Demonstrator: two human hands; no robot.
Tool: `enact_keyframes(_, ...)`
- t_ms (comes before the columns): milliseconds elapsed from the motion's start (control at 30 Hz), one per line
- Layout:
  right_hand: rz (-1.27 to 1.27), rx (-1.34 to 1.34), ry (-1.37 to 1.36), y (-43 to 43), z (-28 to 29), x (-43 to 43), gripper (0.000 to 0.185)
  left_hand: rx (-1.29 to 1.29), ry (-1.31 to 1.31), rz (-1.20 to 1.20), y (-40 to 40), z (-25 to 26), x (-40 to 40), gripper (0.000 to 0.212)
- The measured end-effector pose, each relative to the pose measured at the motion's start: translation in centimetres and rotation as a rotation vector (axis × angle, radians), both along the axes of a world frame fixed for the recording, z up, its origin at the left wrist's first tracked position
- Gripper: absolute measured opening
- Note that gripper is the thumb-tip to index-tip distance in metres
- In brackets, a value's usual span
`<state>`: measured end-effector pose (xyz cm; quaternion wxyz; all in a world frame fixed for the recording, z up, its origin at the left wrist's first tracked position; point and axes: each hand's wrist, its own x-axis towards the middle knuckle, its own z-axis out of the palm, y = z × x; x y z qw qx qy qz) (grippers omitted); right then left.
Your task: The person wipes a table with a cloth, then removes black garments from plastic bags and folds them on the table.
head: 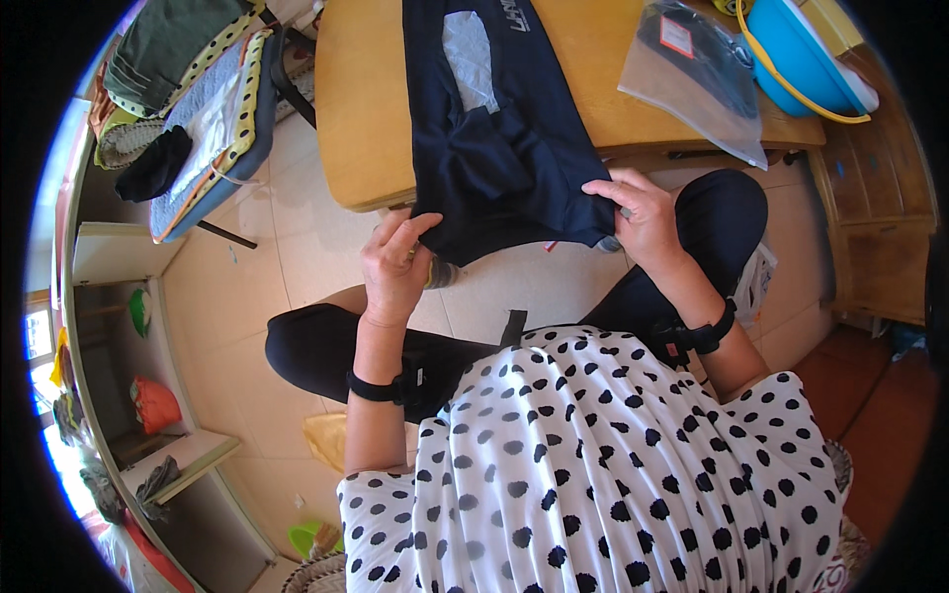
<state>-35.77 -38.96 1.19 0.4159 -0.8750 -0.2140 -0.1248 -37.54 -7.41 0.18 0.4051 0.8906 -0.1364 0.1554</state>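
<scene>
A dark navy garment, likely a pair of trousers, lies lengthwise over the wooden table, its near end hanging past the table's front edge. My left hand pinches the near left corner between thumb and fingers. At the near right corner, my right hand grips the cloth, index finger lying on top. Between the two hands the near edge is spread wide and sags a little. A crinkled, pale translucent sheet shows in a gap in the cloth. White lettering runs along the garment's far right part.
On the table's right are a clear zip bag with dark contents and a blue basin with a yellow handle. A padded folding chair holding clothes stands left. Open shelving lines the left; a wooden cabinet stands right.
</scene>
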Motion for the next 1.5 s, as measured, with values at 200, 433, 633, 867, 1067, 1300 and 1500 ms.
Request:
enact_keyframes(200,0.066,-0.004,-0.077,0.1,3.4,1.4,0.027,0.004,-0.117,-0.214,0.6,3.2,0.8,0.036)
enact_keyframes(433,0.334,-0.068,0.165,-1.7,8.0,1.6,0.022,-0.156,0.117,-0.471,1.0,7.2,0.1,0.023)
enact_keyframes(633,0.469,0.082,0.360,-1.8,11.6,4.2,0.014,-0.231,0.313,-0.585,2.5,11.4,4.0,0.016)
enact_keyframes(867,0.471,0.577,0.671,0.3,13.0,17.7,0.022,-0.523,0.309,-0.477,2.9,12.6,19.8,0.023)
enact_keyframes(1067,0.039,0.971,1.207,2.2,1.1,33.7,0.018,-1.014,0.766,-0.146,1.6,0.4,35.4,0.021)
enact_keyframes(1300,-0.276,0.897,1.226,2.0,-3.2,35.2,0.015,-0.689,0.998,0.058,1.2,-2.7,36.4,0.020)
enact_keyframes(1500,-0.095,0.910,1.108,2.6,-2.2,35.5,0.016,-0.637,0.862,0.015,1.4,-2.0,36.5,0.019)
